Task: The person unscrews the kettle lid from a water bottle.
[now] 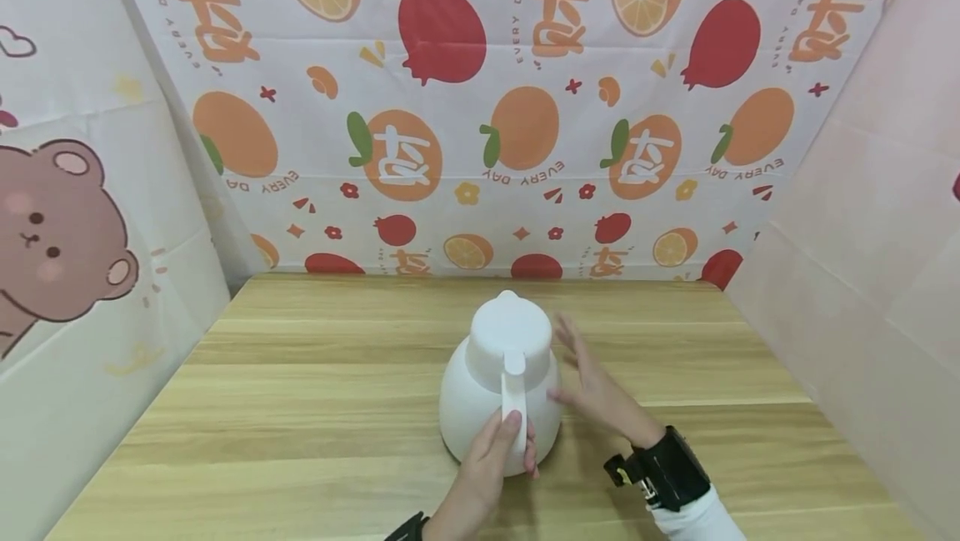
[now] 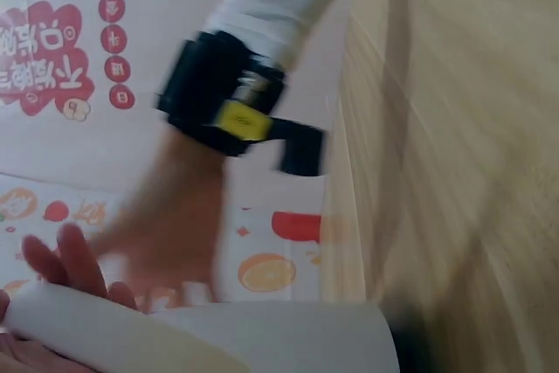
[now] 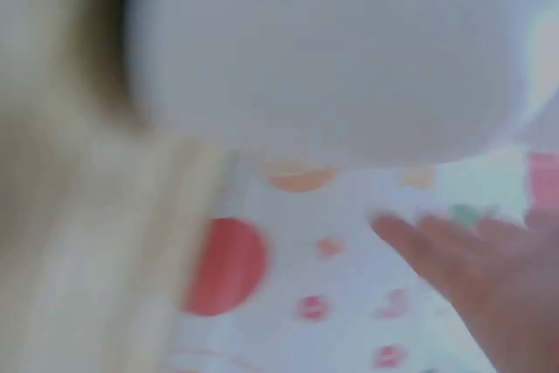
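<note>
A white, round-bellied jug (image 1: 465,399) with a lid (image 1: 512,326) stands upright on the wooden table, its handle (image 1: 513,395) facing me. My left hand (image 1: 486,458) grips the lower part of that handle, thumb along it and fingers curled around. Just right of the jug, my right hand (image 1: 596,387) has its fingers spread, fingertips close beside the jug's upper side. In the right wrist view the jug's white body (image 3: 332,58) fills the top, with the outstretched fingers (image 3: 437,255) below it, blurred. The left wrist view shows the left fingers (image 2: 79,259) around the handle.
The wood-grain table (image 1: 300,408) extends around the jug. A fruit-print cloth (image 1: 450,132) hangs behind it. Pale cloth walls stand at both sides, the left one with a printed bear (image 1: 60,224). A black strap with a small camera (image 1: 667,470) sits on the right wrist.
</note>
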`<state>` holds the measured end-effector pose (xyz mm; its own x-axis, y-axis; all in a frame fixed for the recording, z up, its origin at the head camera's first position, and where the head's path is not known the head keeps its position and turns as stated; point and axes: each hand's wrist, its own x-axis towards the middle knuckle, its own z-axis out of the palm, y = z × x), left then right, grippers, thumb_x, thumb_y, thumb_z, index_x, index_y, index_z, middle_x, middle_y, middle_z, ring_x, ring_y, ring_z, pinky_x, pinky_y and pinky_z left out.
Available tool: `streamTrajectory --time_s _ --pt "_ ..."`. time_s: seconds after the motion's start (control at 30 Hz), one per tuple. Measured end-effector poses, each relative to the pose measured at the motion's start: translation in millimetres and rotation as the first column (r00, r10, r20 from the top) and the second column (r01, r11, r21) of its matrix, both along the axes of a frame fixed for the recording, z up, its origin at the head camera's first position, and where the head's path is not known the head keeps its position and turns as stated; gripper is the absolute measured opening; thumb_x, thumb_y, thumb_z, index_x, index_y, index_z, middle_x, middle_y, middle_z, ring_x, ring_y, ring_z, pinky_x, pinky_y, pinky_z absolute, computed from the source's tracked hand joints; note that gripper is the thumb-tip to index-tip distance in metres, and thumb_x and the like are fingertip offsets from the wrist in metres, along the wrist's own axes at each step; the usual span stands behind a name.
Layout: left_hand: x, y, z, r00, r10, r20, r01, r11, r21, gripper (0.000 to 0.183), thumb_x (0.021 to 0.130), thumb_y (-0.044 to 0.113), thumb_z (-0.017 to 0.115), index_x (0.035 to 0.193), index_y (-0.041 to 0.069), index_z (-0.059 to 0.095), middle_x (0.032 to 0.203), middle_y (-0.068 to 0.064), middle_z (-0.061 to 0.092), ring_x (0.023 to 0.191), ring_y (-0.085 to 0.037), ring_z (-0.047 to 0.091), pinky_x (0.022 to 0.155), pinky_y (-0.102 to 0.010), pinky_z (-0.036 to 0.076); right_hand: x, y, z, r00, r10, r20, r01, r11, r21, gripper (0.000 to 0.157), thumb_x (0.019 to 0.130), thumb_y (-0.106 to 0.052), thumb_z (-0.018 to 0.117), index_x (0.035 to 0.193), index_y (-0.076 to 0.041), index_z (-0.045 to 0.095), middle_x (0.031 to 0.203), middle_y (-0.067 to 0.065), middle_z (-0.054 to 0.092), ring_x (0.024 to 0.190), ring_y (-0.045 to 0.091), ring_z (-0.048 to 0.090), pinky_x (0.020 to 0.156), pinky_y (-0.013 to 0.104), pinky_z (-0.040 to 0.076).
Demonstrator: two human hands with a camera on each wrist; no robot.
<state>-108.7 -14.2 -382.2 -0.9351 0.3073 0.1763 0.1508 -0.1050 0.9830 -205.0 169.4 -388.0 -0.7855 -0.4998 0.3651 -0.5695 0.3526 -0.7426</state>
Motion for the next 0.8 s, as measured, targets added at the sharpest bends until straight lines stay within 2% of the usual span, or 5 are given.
streamTrajectory --time_s 0.13,0.3,0.4,0.6,0.8 --pt "-2.6 -0.1 -2.6 1.000 0.024 -0.008 -0.024 1.000 -0.018 0.045 0.104 0.021 0.027 0.094 -0.018 0.048 0.076 -0.047 0.053 0.065 -0.008 0.058 0.072 -0.025 0.052 5.0 -19.8 32.3 0.965 -0.078 -0.252 0.071 0.997 -0.038 0.082 0.085 -0.043 0.063 0.148 -0.006 0.026 0.155 0.028 0.022 0.140 0.047 0.023 0.103 0.074 0.029" --pt "-3.4 3.3 -8.6 0.997 0.006 -0.079 -0.002 0.999 0.044 0.042 0.103 0.014 0.024 0.091 -0.021 0.043 0.062 -0.044 0.039 0.049 -0.009 0.050 0.052 -0.027 0.053 17.3 -54.3 53.9 0.786 -0.133 -0.604 0.210 0.976 0.058 0.050 0.075 -0.037 0.075 0.116 -0.011 0.067 0.133 0.021 0.060 0.129 0.040 0.047 0.102 0.061 0.041" --pt "-2.6 5.1 -9.0 0.997 0.010 -0.076 -0.006 0.998 0.055 0.042 0.104 0.013 0.021 0.089 -0.021 0.040 0.057 -0.032 0.031 0.046 -0.006 0.042 0.047 -0.021 0.045 21.3 -66.9 57.3 0.724 -0.164 -0.671 0.306 0.947 0.099 0.039 0.073 -0.033 0.076 0.107 -0.015 0.072 0.121 0.016 0.069 0.120 0.036 0.057 0.100 0.054 0.047" --pt "0.0 8.0 -8.2 0.999 0.048 -0.004 -0.048 0.997 0.066 0.044 0.105 0.017 0.021 0.088 -0.020 0.039 0.060 -0.001 0.035 0.049 0.000 0.035 0.048 -0.013 0.032 25.9 -71.0 57.9 0.715 -0.233 -0.659 0.385 0.918 0.092 0.035 0.073 -0.029 0.074 0.106 -0.015 0.074 0.118 0.016 0.071 0.117 0.036 0.059 0.097 0.052 0.050" --pt "-1.2 11.9 -10.8 0.995 0.101 0.001 -0.101 0.991 0.084 0.044 0.105 0.017 0.022 0.085 -0.019 0.039 0.058 -0.001 0.033 0.048 0.002 0.031 0.048 -0.012 0.027 28.4 -70.1 60.7 0.721 -0.229 -0.654 0.399 0.909 0.122 0.034 0.074 -0.024 0.071 0.107 -0.016 0.074 0.116 0.016 0.072 0.118 0.037 0.058 0.091 0.051 0.054"
